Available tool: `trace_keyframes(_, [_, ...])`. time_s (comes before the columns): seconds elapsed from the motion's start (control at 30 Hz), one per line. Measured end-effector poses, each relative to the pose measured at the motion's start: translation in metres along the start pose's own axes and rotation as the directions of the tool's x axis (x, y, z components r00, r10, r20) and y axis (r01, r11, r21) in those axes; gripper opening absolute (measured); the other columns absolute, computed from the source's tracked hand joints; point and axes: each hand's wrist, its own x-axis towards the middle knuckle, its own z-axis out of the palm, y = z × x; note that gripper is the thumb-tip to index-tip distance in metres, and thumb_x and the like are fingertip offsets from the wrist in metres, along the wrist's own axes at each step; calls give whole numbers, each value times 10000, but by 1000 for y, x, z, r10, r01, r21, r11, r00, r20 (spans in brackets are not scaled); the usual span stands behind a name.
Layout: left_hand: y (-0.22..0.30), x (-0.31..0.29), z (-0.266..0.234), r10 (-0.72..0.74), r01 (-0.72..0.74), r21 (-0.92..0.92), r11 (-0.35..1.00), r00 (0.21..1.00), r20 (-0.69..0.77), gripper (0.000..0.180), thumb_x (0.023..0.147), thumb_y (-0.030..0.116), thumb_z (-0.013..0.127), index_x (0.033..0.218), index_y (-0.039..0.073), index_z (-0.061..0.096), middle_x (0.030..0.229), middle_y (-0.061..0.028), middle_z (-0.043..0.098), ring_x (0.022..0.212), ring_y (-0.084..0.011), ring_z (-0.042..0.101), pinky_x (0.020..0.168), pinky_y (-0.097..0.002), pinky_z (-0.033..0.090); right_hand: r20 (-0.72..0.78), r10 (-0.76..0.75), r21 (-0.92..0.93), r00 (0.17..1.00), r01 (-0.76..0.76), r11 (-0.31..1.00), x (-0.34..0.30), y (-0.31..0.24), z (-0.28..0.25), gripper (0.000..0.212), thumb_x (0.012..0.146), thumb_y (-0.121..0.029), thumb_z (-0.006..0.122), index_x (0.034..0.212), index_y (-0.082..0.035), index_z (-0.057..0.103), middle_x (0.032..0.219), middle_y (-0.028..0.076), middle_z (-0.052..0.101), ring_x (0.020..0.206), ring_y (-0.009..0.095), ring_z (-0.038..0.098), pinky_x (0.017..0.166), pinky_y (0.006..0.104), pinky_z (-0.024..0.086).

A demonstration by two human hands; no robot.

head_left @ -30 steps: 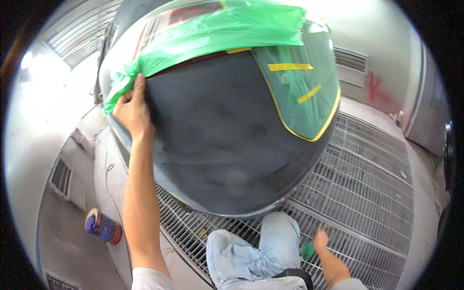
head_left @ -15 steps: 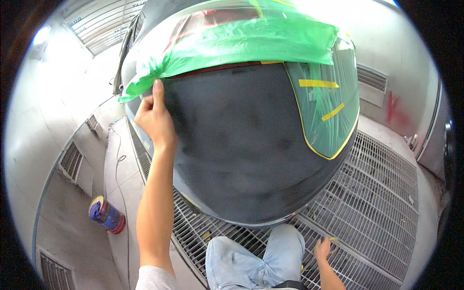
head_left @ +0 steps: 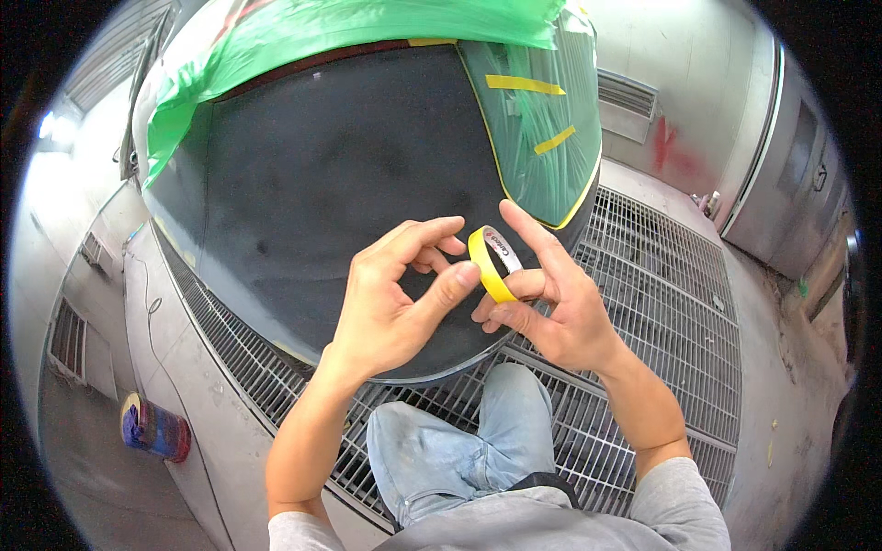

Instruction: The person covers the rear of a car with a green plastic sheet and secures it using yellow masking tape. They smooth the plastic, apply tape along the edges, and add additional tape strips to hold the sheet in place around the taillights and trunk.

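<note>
In front of the dark grey car body panel [head_left: 303,184], my right hand [head_left: 574,312] holds a roll of yellow masking tape [head_left: 491,275] between its thumb and fingers, with the index finger stretched out. My left hand [head_left: 381,294] is close on the other side, fingers curved and apart. Its thumb tip is right at the roll's edge; whether it touches I cannot tell. Green masking film [head_left: 367,28] covers the top of the panel, one corner drooping on the left. A translucent film patch [head_left: 542,165], edged with yellow tape, covers the panel's right side.
Metal floor grating [head_left: 661,303] runs beneath the car and past my knees. On the left, a blue and red can [head_left: 165,432] stands near a thin cable [head_left: 152,317] on the floor. A grey door [head_left: 799,165] is at the right wall.
My left hand has let go of the green film's corner and come down to the middle. My right hand has risen from low right with the tape roll. The view has shifted right and down.
</note>
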Motion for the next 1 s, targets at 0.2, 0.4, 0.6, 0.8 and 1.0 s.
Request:
trace_keyframes(0.2, [-7, -7, 6, 116, -104, 102, 989, 987, -112, 325, 785, 102, 890, 1084, 28, 785, 950, -82, 717, 825, -154, 690, 734, -285, 550, 45, 10, -114, 999, -5, 993, 11, -5, 7, 901, 931, -24, 703, 1639, 24, 147, 829, 105, 758, 771, 182, 734, 768, 291, 551])
trace_keyframes(0.4, [-6, -16, 10, 80, -80, 3, 997, 982, -172, 224, 830, 25, 843, 1036, 9, 757, 921, -68, 711, 790, -129, 672, 734, -254, 542, 90, -67, -298, 994, 91, 950, 16, -9, 9, 908, 899, -10, 704, 1633, 24, 171, 784, 136, 720, 706, 295, 713, 733, 337, 550])
trace_keyframes(0.6, [-9, -19, 19, 49, -70, -126, 990, 986, -159, 246, 905, 4, 776, 1122, -19, 663, 892, -67, 678, 779, -133, 651, 741, -275, 545, 112, -146, -360, 983, 177, 916, 19, -8, 9, 899, 877, -3, 710, 1624, 30, 210, 754, 148, 684, 694, 360, 689, 684, 395, 547])
trace_keyframes(0.8, [-11, -25, 28, 164, -169, -19, 985, 974, -156, 260, 946, -5, 722, 1176, -17, 602, 963, -105, 643, 838, -169, 650, 774, -298, 549, 152, -154, -411, 976, 205, 888, 16, -12, 7, 888, 871, -3, 709, 1613, 52, 224, 739, 146, 668, 665, 369, 675, 663, 404, 540])
trace_keyframes(1.0, [-8, -29, 34, 140, -146, -14, 989, 969, -203, 230, 949, -9, 706, 1144, -12, 585, 947, -121, 617, 808, -207, 633, 739, -321, 535, 156, -158, -396, 975, 208, 894, 14, -17, 4, 890, 871, -9, 708, 1613, 53, 221, 745, 158, 665, 669, 377, 675, 662, 411, 538])
